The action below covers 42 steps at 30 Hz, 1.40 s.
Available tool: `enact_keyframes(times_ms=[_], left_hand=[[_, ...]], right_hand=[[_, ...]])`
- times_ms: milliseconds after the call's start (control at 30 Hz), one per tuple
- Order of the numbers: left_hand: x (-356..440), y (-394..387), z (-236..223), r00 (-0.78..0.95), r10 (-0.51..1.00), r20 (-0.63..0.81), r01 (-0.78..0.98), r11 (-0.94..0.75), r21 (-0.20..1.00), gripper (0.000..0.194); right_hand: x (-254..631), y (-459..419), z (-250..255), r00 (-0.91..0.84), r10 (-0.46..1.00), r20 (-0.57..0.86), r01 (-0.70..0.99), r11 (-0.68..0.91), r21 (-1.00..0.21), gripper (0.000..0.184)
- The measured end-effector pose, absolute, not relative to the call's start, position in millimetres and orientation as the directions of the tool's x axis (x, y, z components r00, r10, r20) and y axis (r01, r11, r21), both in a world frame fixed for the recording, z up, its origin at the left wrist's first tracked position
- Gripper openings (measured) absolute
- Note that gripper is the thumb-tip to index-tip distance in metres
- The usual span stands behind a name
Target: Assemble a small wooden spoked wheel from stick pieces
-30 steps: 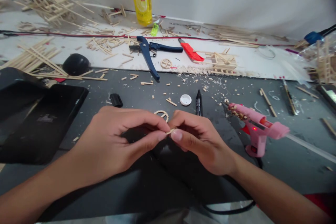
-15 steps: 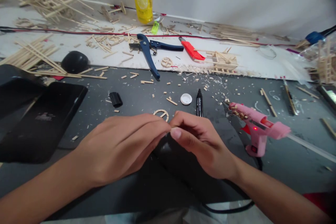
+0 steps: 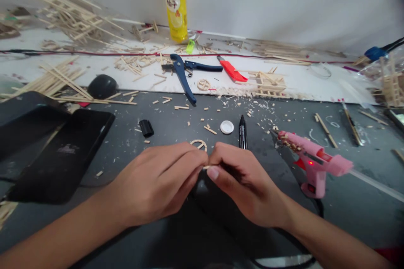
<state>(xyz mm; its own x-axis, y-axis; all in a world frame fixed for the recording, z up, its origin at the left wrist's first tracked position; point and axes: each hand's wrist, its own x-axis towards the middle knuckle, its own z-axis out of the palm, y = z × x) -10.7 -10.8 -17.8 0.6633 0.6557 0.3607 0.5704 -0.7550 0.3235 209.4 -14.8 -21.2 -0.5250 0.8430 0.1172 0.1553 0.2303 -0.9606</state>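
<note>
The head camera is worn on the person's head, and it looks forward and down upon the desk [image 3: 356, 212] from quite near. The left forearm [image 3: 85, 222] and the right forearm [image 3: 322, 233] enter from the lower corners. A small wooden piece [image 3: 206, 167] appears below the center, and the wall [image 3: 268, 4] closes the view behind.

Yel. btl. [image 3: 177, 17] stands nr. the pale wall [image 3: 268, 0].

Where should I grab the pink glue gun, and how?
Probably take the pink glue gun by its handle, coming from the near side: the handle sticks out toward the person, while the nozzle points left and away. Its red light glows, so the nozzle may be hot.
</note>
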Motion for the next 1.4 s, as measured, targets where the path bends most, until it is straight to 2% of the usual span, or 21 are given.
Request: enact_keyframes(times_ms=[167, 300, 333, 400, 500, 567, 667, 767, 833, 933, 1000, 1067, 1167, 1267, 1333, 1400], left_hand=[[-11, -5, -14, 0.622, 0.734, 0.272, 0.554, -0.658, 0.51, 0.012], [-17, 8, -10, 0.325, 0.926, 0.192, 0.614, -0.361, 0.702, 0.023], [-19, 12, -10, 0.249, 0.956, 0.157, 0.633, -0.284, 0.721, 0.026], [-22, 19, -10, 0.182, 0.979, 0.093, 0.704, -0.196, 0.682, 0.03], [-21, 21, -8, 0.242, 0.965, 0.104, 0.741, -0.253, 0.623, 0.02], [-17, 17, -6, 0.299, 0.949, 0.099, 0.647, -0.278, 0.71, 0.017], [-8, 7, -5, 0.436, 0.899, -0.043, 0.468, -0.186, 0.864, 0.012], [-3, 1, -9, 0.5, 0.858, -0.119, 0.357, -0.079, 0.931, 0.005], [-2, 0, -12, 0.493, 0.856, -0.155, 0.282, 0.012, 0.959, 0.004], [-6, 4, -13, 0.464, 0.868, -0.177, 0.185, 0.101, 0.978, 0.008], [-9, 10, -11, 0.387, 0.91, -0.151, 0.139, 0.104, 0.985, 0.011], [-13, 17, -8, 0.273, 0.954, -0.12, 0.068, 0.105, 0.992, 0.014], [-18, 28, -6, 0.104, 0.986, -0.129, -0.125, 0.142, 0.982, 0.016], [-23, 35, -9, 0.01, 0.985, -0.171, -0.269, 0.167, 0.948, 0.016], [-25, 38, -10, -0.018, 0.982, -0.187, -0.317, 0.172, 0.933, 0.019], [-26, 40, -11, -0.034, 0.981, -0.193, -0.347, 0.17, 0.922, 0.024]], right_hand=[[212, -14, -18, -0.582, 0.793, 0.178, 0.156, 0.324, -0.933, 0.018], [216, -14, -15, -0.527, 0.826, 0.198, 0.184, 0.339, -0.923, 0.021], [216, -14, -15, -0.497, 0.846, 0.192, 0.207, 0.33, -0.921, 0.021], [215, -14, -14, -0.454, 0.873, 0.178, 0.25, 0.316, -0.915, 0.021], [213, -14, -15, -0.446, 0.866, 0.227, 0.302, 0.384, -0.872, 0.016], [212, -14, -17, -0.461, 0.837, 0.294, 0.359, 0.479, -0.801, 0.011], [212, -16, -21, -0.515, 0.772, 0.371, 0.49, 0.621, -0.612, 0.013], [212, -15, -25, -0.594, 0.676, 0.436, 0.578, 0.736, -0.354, 0.021], [213, -13, -26, -0.619, 0.636, 0.46, 0.594, 0.763, -0.255, 0.019], [214, -14, -23, -0.583, 0.679, 0.445, 0.648, 0.72, -0.249, 0.011], [213, -17, -13, -0.534, 0.756, 0.378, 0.737, 0.636, -0.23, 0.023], [211, -21, 3, -0.508, 0.823, 0.254, 0.814, 0.555, -0.173, 0.03], [198, -12, 33, -0.507, 0.861, 0.045, 0.849, 0.508, -0.146, 0.017], [174, 30, 52, -0.427, 0.904, -0.026, 0.888, 0.414, -0.2, 0.029], [157, 74, 51, -0.374, 0.927, -0.012, 0.914, 0.366, -0.176, 0.036], [141, 120, 42, -0.324, 0.946, -0.021, 0.938, 0.318, -0.14, 0.058]])
